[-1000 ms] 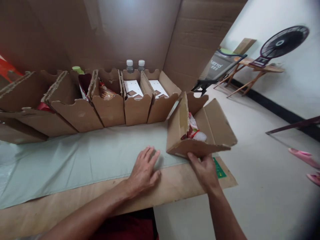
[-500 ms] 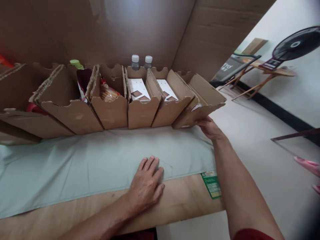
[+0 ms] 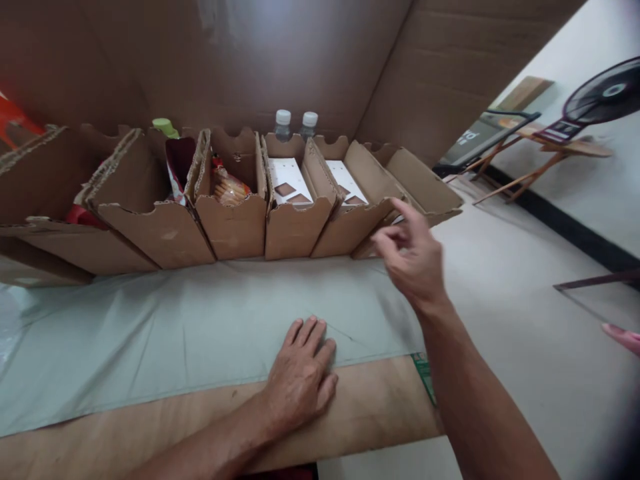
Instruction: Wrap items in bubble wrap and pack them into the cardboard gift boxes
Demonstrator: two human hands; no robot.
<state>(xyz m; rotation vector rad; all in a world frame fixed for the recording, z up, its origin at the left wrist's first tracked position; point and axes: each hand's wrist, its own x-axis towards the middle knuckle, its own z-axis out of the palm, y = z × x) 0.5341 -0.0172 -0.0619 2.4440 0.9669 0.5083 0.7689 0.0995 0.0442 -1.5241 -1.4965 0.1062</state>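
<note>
**Holding the right hand [image 3: 413, 257] before the rightmost box [image 3: 430, 183], resting the left hand [image 3: 300, 377] on cloth**

Facing a tall cardboard backdrop [image 3: 210, 60] across the top of the frame, with pale floor [image 3: 505, 320] down the right side. Seeing a pale green cloth [image 3: 200, 320] spread from left edge to centre right, over a wooden tabletop [image 3: 380, 397] left bare along the bottom.

Looking at open cardboard boxes [image 3: 295, 230] set side by side across the middle, ending right of centre with the rightmost box, partly hidden behind the right hand. Holding that hand just in front of the box, thumb and index finger apart, other fingers curled; cannot tell from this angle whether touching the cardboard. Resting the left hand palm down at lower centre, fingers straight and slightly spread on the cloth, palm across its edge onto the wood.

Noting a black fan [image 3: 613, 90] at upper right, on a wooden stand [image 3: 545, 143]. Finding two white cartons [image 3: 289, 179] in neighbouring boxes right of centre, a clear-wrapped packet [image 3: 230, 187] in the box to their left, and a dark red pouch [image 3: 181, 163] one box further left. Spotting two white-capped bottles [image 3: 283, 127] behind the boxes at upper centre, a pink shoe [image 3: 623, 337] at the right edge, and a green label [image 3: 424, 377] beside the right forearm.
</note>
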